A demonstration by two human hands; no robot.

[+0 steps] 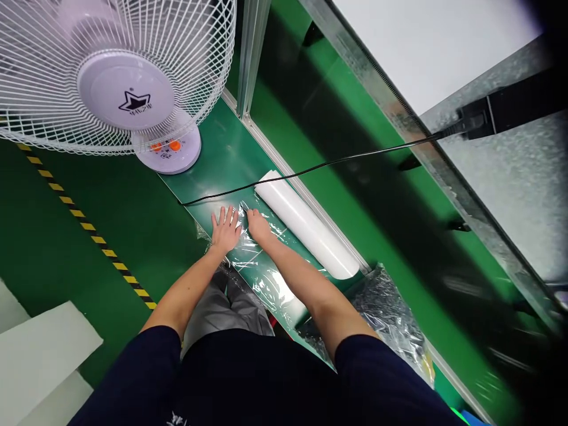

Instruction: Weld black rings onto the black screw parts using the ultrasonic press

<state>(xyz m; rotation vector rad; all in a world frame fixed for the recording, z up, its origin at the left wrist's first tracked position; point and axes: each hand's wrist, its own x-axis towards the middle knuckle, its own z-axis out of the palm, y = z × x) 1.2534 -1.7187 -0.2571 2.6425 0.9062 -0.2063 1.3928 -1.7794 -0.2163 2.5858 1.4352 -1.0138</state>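
Clear plastic film (254, 251) lies spread over the green worktop (231, 145), wrinkled and shiny with reflections. My left hand (226, 229) presses flat on the film near the worktop's front edge, fingers spread. Just to its right, my right hand (258, 226) is closed around a slim tool (244, 206) with a shiny tip. The tip points away from me, low over the film; most of the tool is hidden in my fist, so its exact kind is unclear. Behind my right hand lies a white roll (308, 225) of sheet material, along the back rail.
A white fan (126, 89) stands at the worktop's far left end. A black power cord (346, 158) crosses above the roll to a plug at the upper right. Bundled clear plastic (390, 313) lies right of my right arm. White boxes (48, 337) sit at lower left.
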